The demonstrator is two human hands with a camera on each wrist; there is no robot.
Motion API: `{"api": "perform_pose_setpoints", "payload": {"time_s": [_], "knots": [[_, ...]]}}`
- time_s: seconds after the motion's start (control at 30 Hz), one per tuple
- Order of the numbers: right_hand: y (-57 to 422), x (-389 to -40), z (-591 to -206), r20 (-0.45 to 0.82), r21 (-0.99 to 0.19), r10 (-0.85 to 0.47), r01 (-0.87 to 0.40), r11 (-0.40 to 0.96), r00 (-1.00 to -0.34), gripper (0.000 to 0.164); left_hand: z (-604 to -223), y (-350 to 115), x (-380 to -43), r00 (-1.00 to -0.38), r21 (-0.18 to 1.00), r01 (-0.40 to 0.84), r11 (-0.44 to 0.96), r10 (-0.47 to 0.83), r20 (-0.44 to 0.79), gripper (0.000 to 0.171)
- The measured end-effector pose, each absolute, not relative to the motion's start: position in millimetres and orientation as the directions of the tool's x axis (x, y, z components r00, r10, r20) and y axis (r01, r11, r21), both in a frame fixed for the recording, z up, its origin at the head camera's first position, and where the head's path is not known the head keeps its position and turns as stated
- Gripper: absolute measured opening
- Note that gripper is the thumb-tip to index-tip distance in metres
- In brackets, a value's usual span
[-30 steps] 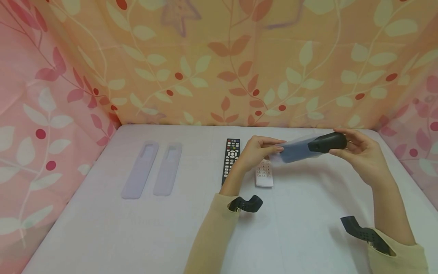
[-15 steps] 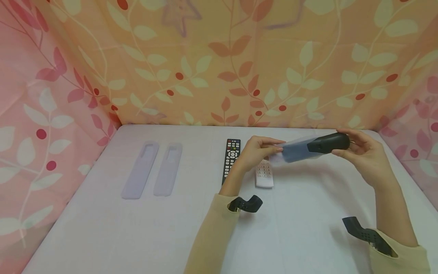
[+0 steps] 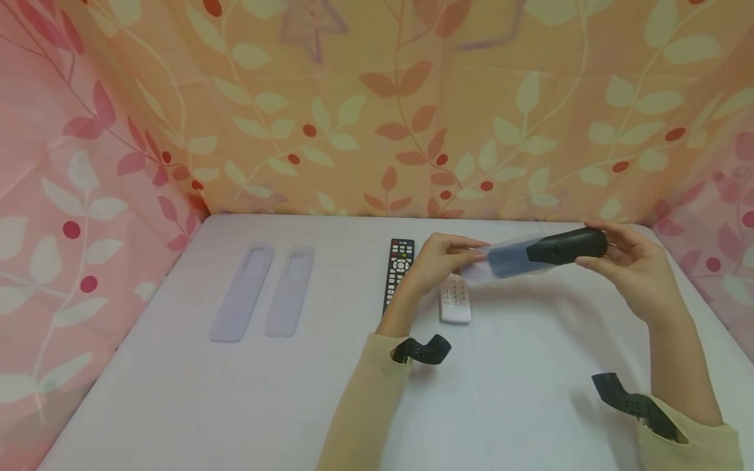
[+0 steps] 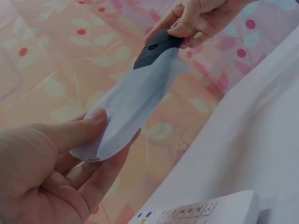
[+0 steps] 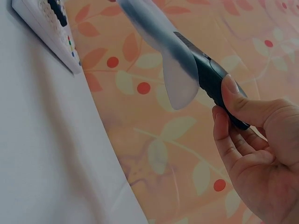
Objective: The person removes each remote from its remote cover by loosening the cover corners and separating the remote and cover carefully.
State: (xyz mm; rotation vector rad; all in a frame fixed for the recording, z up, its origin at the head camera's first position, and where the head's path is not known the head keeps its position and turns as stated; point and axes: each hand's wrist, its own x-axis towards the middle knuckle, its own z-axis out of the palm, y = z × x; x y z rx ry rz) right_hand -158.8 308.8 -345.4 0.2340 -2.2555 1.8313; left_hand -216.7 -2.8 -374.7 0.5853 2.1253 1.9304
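A black remote control [image 3: 568, 246] is held above the table, part of it inside a translucent sleeve [image 3: 518, 256]. My left hand [image 3: 432, 265] pinches the sleeve's far end between thumb and fingers, plain in the left wrist view. With thumb and fingertips, my right hand [image 3: 639, 275] grips the bare end of the remote control. The right wrist view shows the sleeve's loose flap [image 5: 181, 86] hanging at its mouth, with the remote control [image 5: 212, 77] coming out of it. Through the sleeve the covered part looks bluish and blurred.
A white remote control [image 3: 455, 301] lies beneath my left hand, partly hidden. Left of it lies another black remote control [image 3: 401, 265], partly behind my wrist. Two pale translucent covers, one longer [image 3: 243, 294] and one shorter [image 3: 290, 293], lie at the table's left. Patterned curtains [image 3: 330, 131] enclose the table.
My right hand has shifted slightly to the right with the black remote control, whose inner end now sits farther from my left fingers. My left hand stays almost still.
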Motion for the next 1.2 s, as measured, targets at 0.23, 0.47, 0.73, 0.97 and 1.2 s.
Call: {"api": "perform_pose_setpoints", "payload": {"time_s": [0.23,0.47,0.73,0.97,1.2], "knots": [[308.8,-158.8,-345.4,0.298,-0.945,0.013,-0.293,0.147,-0.955,0.064,-375.3,-4.4,-217.2,-0.901,0.986,0.15,0.072,0.421,0.106,0.029],[310.5,-157.6,-344.3,0.306,-0.948,0.002,-0.305,0.092,-0.952,0.063,-374.4,-4.0,-216.4,-0.897,0.987,0.149,0.063,0.429,0.108,0.028],[311.3,-157.4,-344.7,0.307,-0.951,0.0,-0.307,0.03,-0.952,0.063,-373.6,-4.2,-215.9,-0.899,0.988,0.14,0.069,0.427,0.097,0.028],[313.3,-157.1,-343.9,0.289,-0.957,0.018,-0.288,0.04,-0.957,0.062,-374.4,-4.8,-216.5,-0.895,0.986,0.157,0.065,0.43,0.114,0.028],[316.5,-155.4,-341.1,0.256,-0.966,0.045,-0.254,0.046,-0.966,0.06,-375.3,-7.5,-217.6,-0.894,0.982,0.174,0.069,0.428,0.129,0.027]]}}
